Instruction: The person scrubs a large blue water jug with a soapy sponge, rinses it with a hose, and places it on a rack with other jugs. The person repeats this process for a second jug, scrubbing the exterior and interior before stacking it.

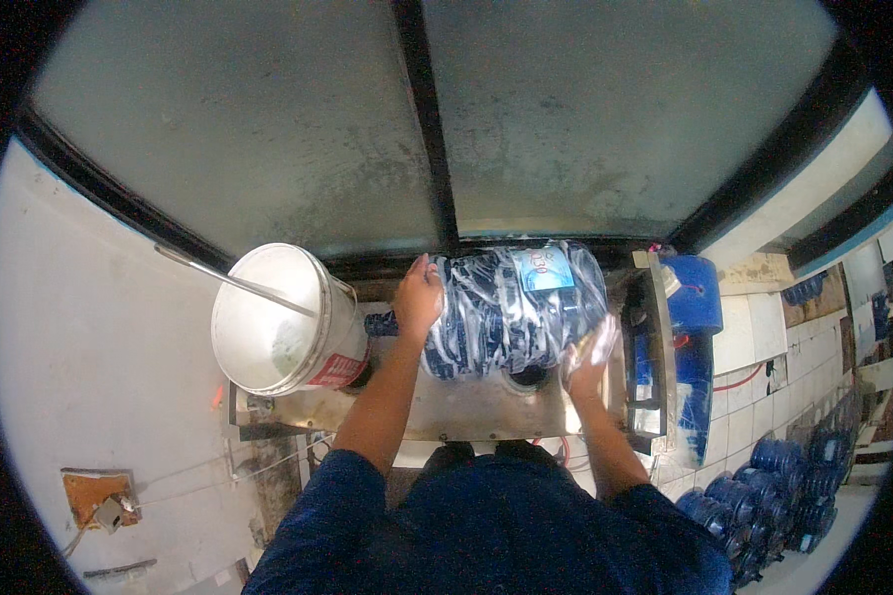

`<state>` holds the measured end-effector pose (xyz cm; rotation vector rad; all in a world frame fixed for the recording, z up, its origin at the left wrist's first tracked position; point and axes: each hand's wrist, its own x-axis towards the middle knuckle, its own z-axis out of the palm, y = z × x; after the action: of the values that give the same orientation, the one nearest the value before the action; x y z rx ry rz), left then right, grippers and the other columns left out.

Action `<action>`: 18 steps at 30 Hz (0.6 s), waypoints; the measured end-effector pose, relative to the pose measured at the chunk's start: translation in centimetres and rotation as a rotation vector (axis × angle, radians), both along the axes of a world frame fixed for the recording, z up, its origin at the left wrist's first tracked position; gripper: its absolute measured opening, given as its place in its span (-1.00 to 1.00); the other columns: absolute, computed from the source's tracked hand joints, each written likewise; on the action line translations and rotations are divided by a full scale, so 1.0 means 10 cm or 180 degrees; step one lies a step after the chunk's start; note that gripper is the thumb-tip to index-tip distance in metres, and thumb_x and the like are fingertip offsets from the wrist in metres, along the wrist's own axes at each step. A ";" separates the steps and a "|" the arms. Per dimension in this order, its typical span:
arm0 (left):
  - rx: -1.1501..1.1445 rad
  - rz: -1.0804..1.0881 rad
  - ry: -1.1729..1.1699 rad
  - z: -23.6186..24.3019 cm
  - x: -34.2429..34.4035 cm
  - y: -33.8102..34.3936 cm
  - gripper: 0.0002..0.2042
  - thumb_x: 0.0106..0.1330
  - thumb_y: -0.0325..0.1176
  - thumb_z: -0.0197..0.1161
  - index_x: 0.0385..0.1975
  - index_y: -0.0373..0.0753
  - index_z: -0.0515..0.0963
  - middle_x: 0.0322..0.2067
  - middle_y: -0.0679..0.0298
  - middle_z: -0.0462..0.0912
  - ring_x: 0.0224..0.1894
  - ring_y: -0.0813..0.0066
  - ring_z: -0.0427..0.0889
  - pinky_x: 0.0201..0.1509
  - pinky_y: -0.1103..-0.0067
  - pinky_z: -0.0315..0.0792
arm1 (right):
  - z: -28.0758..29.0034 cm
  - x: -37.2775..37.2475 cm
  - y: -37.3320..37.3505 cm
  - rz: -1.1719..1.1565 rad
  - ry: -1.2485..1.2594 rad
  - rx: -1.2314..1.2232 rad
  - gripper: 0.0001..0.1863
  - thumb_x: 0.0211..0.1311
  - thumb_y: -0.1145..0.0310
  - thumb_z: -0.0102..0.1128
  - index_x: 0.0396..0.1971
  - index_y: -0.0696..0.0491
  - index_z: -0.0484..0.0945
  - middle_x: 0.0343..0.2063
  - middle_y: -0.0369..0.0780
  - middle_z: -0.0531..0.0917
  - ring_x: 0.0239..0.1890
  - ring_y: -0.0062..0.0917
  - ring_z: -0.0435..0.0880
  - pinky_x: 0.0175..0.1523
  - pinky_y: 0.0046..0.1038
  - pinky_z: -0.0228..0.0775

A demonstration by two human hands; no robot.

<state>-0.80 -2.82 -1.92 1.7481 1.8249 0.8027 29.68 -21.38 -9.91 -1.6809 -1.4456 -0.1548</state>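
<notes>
A large blue water jug (486,309), streaked with white suds, lies on its side across a metal stand (446,416). Its neck points left, and a pale blue label is on its upper side. My left hand (419,296) grips the shoulder of the jug near the neck, fingers curled over it. At the base end, my right hand (588,365) is covered in foam and pressed against the jug's lower right edge. A small yellowish patch shows among its closed fingers, too smeared with foam to name.
Left of the jug stands a white bucket (230,342) with a long metal rod (233,283) leaning in it. A blue drum (693,297) is to the right. Several blue jugs (764,486) sit on the floor at lower right. Framed grey panels (615,129) rise behind the stand.
</notes>
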 end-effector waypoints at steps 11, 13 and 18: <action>0.0211 0.0034 0.0265 0.01 0.01 -0.08 -0.49 0.40 -0.12 0.09 0.25 -0.29 0.47 0.20 -0.06 0.55 0.17 -0.12 0.57 0.26 0.21 0.43 | 1.44 0.04 1.37 -0.0867 -0.0157 -0.2330 -0.36 0.38 -0.19 0.01 -0.19 0.19 0.65 -0.27 0.09 0.74 -0.18 0.02 0.74 -0.06 -0.07 0.58; 0.0215 -0.0002 0.0172 0.05 0.02 -0.17 -0.46 0.38 -0.10 0.13 0.28 -0.30 0.44 0.23 -0.06 0.52 0.20 -0.11 0.55 0.29 0.22 0.41 | 1.46 0.09 1.76 -0.0752 -0.0488 -0.3023 -0.33 0.32 -0.25 0.01 -0.07 0.11 0.67 -0.09 0.03 0.73 -0.03 -0.05 0.74 0.06 -0.18 0.60; 0.0728 -0.0090 0.0280 0.11 0.04 -0.69 -0.36 0.26 -0.15 0.28 0.32 -0.31 0.38 0.30 -0.05 0.45 0.28 -0.10 0.47 0.34 0.23 0.35 | 1.09 0.21 2.31 -0.0255 -0.0788 -0.3736 -0.27 0.22 -0.22 0.19 0.07 0.17 0.63 0.11 0.04 0.64 0.19 -0.11 0.63 0.16 -0.16 0.56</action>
<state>-0.39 -9.70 -0.84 1.9752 1.8194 0.9696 31.83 1.68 1.03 -2.7093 -1.7916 0.5781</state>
